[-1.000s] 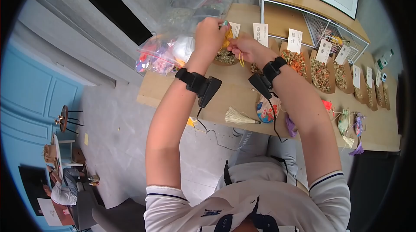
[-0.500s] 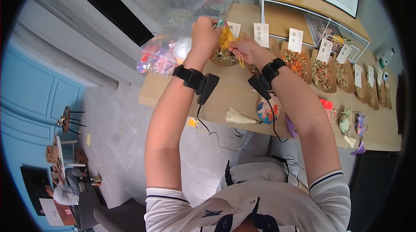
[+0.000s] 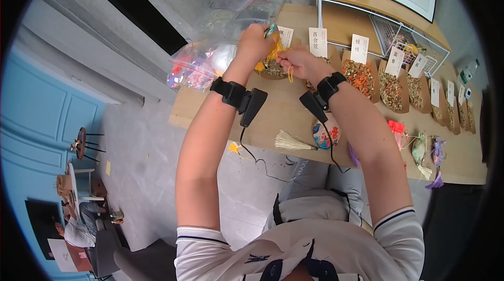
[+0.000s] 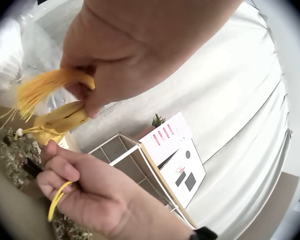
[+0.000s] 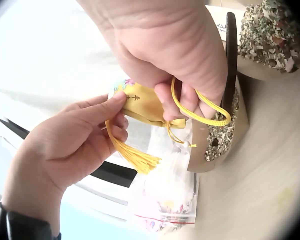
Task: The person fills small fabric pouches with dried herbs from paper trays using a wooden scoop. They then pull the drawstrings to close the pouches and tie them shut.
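Note:
A small yellow drawstring pouch (image 5: 142, 107) with a flowered end is stretched between the two hands above the herb trays. My left hand (image 3: 254, 43) pinches its flowered end; a yellow tassel (image 5: 137, 156) hangs from between these fingers. At the gathered mouth, my right hand (image 3: 300, 62) pinches the pouch with fingertips and thumb. A loop of yellow cord (image 5: 202, 117) hangs around the right fingers. Just below lies a paper tray of dried herbs (image 3: 273, 69), and a dark handle (image 5: 231, 55) stands up beside the right hand.
Labelled trays of dried herbs (image 3: 358, 77) line the table to the right. Plastic bags (image 3: 194, 65) lie at the left end. A round floral pouch (image 3: 325, 133) with a cream tassel (image 3: 294, 141) and other sachets (image 3: 420, 149) lie along the near edge. A shelf (image 3: 349, 22) stands behind.
The left hand shifted slightly, tilting the yellow pouch between the hands; its tassel now shows below the left hand. The right hand keeps its grip at the mouth.

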Demonstrator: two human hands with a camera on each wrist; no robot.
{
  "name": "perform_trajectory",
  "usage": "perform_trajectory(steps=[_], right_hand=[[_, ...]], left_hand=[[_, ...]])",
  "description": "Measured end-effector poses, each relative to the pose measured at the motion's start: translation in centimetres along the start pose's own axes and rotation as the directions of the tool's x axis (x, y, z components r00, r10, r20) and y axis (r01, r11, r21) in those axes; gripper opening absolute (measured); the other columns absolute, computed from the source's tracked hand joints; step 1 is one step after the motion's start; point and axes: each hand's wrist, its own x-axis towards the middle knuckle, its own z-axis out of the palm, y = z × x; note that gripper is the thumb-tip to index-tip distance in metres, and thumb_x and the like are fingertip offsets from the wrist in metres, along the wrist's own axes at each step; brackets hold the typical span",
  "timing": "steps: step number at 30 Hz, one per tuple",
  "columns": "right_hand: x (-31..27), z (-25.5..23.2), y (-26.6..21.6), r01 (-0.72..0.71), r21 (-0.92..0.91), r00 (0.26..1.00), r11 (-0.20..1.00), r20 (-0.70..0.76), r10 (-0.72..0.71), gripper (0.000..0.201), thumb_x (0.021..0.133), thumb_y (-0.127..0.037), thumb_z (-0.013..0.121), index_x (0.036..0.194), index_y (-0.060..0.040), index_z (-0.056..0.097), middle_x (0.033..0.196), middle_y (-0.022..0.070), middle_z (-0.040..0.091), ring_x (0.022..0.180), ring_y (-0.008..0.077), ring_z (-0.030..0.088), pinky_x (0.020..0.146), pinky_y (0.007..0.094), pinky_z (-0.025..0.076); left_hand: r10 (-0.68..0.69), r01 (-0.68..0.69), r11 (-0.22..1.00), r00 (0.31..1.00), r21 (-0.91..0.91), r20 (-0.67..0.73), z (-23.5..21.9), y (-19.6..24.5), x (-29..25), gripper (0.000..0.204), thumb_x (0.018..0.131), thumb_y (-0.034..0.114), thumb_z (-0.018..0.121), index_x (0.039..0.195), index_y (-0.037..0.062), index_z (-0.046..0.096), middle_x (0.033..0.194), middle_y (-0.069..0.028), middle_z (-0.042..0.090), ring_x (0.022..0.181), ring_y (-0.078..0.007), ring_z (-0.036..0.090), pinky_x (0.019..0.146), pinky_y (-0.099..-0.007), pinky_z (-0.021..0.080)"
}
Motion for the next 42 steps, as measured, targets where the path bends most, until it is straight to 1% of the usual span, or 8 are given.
perform_trajectory(steps=[4, 7, 13, 16, 22, 28, 31, 42], right_hand=[[-0.2, -0.1, 0.0, 0.029, -0.029, 0.999, 0.999, 0.018, -0.028, 0.007, 0.100, -0.005, 0.053, 0.105, 0.0002, 0.054, 0.080, 0.0061, 0.061, 0.051, 0.0055, 0.046, 0.044, 0.0203, 0.035], [-0.4, -0.2, 0.1, 0.038, -0.021, 0.999, 0.999, -0.009, -0.038, 0.009, 0.102, -0.007, 0.051, 0.105, 0.0000, 0.054, 0.080, 0.0053, 0.059, 0.050, 0.0052, 0.044, 0.043, 0.0204, 0.033], [0.1, 0.0, 0.4, 0.050, -0.008, 0.999, 0.999, -0.014, -0.050, 0.012, 0.103, -0.010, 0.048, 0.105, 0.0005, 0.053, 0.082, 0.0056, 0.059, 0.049, 0.0055, 0.042, 0.039, 0.0202, 0.029], [0.6, 0.1, 0.7, 0.070, 0.018, 0.998, 0.997, -0.002, -0.070, 0.011, 0.101, -0.008, 0.049, 0.105, 0.0016, 0.053, 0.083, 0.0073, 0.060, 0.049, 0.0064, 0.043, 0.038, 0.0207, 0.029], [1.3, -0.1, 1.0, 0.092, 0.039, 0.995, 0.995, -0.032, -0.091, 0.010, 0.099, -0.008, 0.052, 0.103, 0.0015, 0.054, 0.081, 0.0083, 0.060, 0.048, 0.0081, 0.045, 0.038, 0.0220, 0.030], [1.2, -0.3, 1.3, 0.156, -0.008, 0.988, 0.988, 0.006, -0.156, 0.008, 0.101, -0.009, 0.055, 0.101, -0.0018, 0.054, 0.080, 0.0061, 0.060, 0.055, 0.0072, 0.048, 0.045, 0.0204, 0.039], [1.1, -0.1, 1.6, 0.169, -0.014, 0.985, 0.985, -0.014, -0.169, 0.008, 0.100, -0.009, 0.055, 0.100, -0.0015, 0.054, 0.080, 0.0069, 0.059, 0.056, 0.0086, 0.049, 0.046, 0.0210, 0.040], [1.0, 0.7, 1.9, 0.218, 0.043, 0.973, 0.975, -0.084, -0.214, 0.008, 0.100, -0.007, 0.053, 0.101, 0.0004, 0.054, 0.081, 0.0088, 0.058, 0.057, 0.0098, 0.048, 0.047, 0.0213, 0.040]], left_hand=[[0.047, -0.025, 0.992, 0.984, 0.125, -0.171, 0.2, 0.7, -0.4, 0.027, 0.079, 0.011, 0.073, 0.103, -0.0011, 0.073, 0.094, -0.0253, 0.069, 0.093, -0.0429, 0.066, 0.084, -0.0472, 0.052], [0.162, -0.124, 0.978, 0.957, 0.168, -0.240, 1.3, -0.7, 0.1, 0.031, 0.082, 0.018, 0.072, 0.105, -0.0028, 0.071, 0.101, -0.0258, 0.069, 0.096, -0.0428, 0.066, 0.084, -0.0446, 0.052], [0.107, -0.074, 0.970, 0.986, 0.231, -0.132, 1.6, -1.2, 0.2, 0.038, 0.081, 0.017, 0.073, 0.114, 0.0006, 0.069, 0.103, -0.0252, 0.069, 0.098, -0.0436, 0.065, 0.087, -0.0464, 0.052], [0.203, -0.160, 0.958, 0.965, 0.239, -0.165, 1.6, -1.2, 0.0, 0.038, 0.079, 0.018, 0.075, 0.112, 0.0011, 0.070, 0.100, -0.0255, 0.069, 0.094, -0.0423, 0.066, 0.085, -0.0455, 0.053], [0.057, -0.035, 0.987, 0.990, 0.160, -0.131, 0.1, 0.9, -0.5, 0.033, 0.070, 0.016, 0.083, 0.096, -0.0019, 0.073, 0.088, -0.0266, 0.069, 0.087, -0.0424, 0.067, 0.078, -0.0470, 0.053], [0.095, -0.061, 0.986, 0.970, 0.156, -0.223, 0.8, 0.1, -0.3, 0.034, 0.076, 0.028, 0.080, 0.095, -0.0005, 0.074, 0.081, -0.0231, 0.069, 0.078, -0.0403, 0.068, 0.073, -0.0445, 0.054], [0.103, -0.069, 0.984, 0.973, 0.167, -0.204, 1.2, -0.8, -0.2, 0.024, 0.080, 0.016, 0.072, 0.092, -0.0044, 0.070, 0.088, -0.0264, 0.068, 0.086, -0.0440, 0.066, 0.077, -0.0493, 0.053], [0.089, -0.034, 0.959, 0.979, 0.282, -0.185, 0.2, 0.2, -0.8, 0.035, 0.079, 0.029, 0.080, 0.082, -0.0041, 0.069, 0.075, -0.0237, 0.066, 0.074, -0.0432, 0.065, 0.069, -0.0466, 0.051]])
